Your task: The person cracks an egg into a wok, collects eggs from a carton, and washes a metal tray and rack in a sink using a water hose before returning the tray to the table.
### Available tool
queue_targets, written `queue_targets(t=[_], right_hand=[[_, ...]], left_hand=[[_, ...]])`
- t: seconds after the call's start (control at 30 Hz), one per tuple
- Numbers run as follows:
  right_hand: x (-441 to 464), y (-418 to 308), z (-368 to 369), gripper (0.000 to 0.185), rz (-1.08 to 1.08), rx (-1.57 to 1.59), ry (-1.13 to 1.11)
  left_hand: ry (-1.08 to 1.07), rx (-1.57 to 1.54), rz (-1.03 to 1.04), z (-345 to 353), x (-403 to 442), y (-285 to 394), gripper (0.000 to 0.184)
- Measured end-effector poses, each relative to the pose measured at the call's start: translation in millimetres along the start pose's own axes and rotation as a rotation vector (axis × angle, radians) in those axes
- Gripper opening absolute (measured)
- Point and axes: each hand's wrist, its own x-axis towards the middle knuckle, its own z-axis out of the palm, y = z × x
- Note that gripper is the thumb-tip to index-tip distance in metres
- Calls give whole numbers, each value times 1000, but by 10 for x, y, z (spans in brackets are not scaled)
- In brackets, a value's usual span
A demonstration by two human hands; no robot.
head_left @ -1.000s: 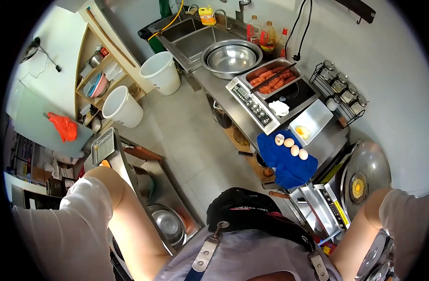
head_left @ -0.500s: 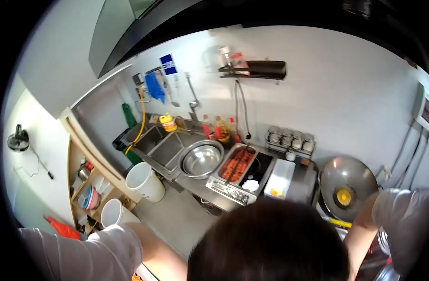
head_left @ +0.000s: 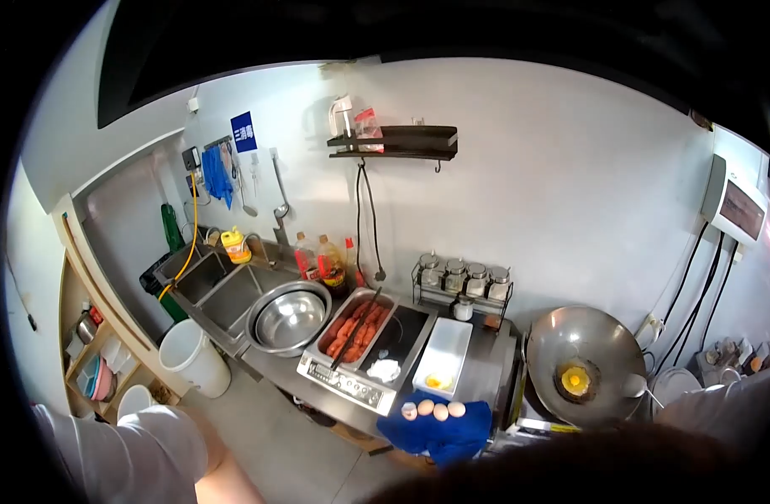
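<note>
Only my left forearm (head_left: 225, 479) shows at the bottom left; the hand is out of view. On the right my sleeve (head_left: 712, 416) reaches beside the wok (head_left: 540, 365), and dark hair covers the area in front, so my right hand does not show. An egg (head_left: 576, 380) with a yellow yolk lies in the wok. At the wok's right rim is a pale, rounded utensil end (head_left: 635, 385) with a thin handle; what holds it is hidden. Several eggs (head_left: 440, 412) sit on a blue cloth (head_left: 435, 437) at the counter's front edge.
A white tray (head_left: 448, 344) holds something yellow. Left of it, a metal pan (head_left: 324, 343) of reddish meat has chopsticks (head_left: 351, 336) across it. Steel bowls (head_left: 291, 319), a sink (head_left: 233, 302), a spice rack (head_left: 465, 281) and a white bin (head_left: 196, 361) stand around.
The view has turned right and the head has dropped lower, uncovering the eggs and blue cloth. My right sleeve now sits lower, and the pale utensil end appears at the wok's rim.
</note>
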Motion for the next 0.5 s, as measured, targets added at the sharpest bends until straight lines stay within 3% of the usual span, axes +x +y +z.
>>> queue_targets(t=[0.5], right_hand=[[-306,179,-326,18,-32,-137,-56]], left_hand=[[-130,-139,-6,940,-84,236,20]])
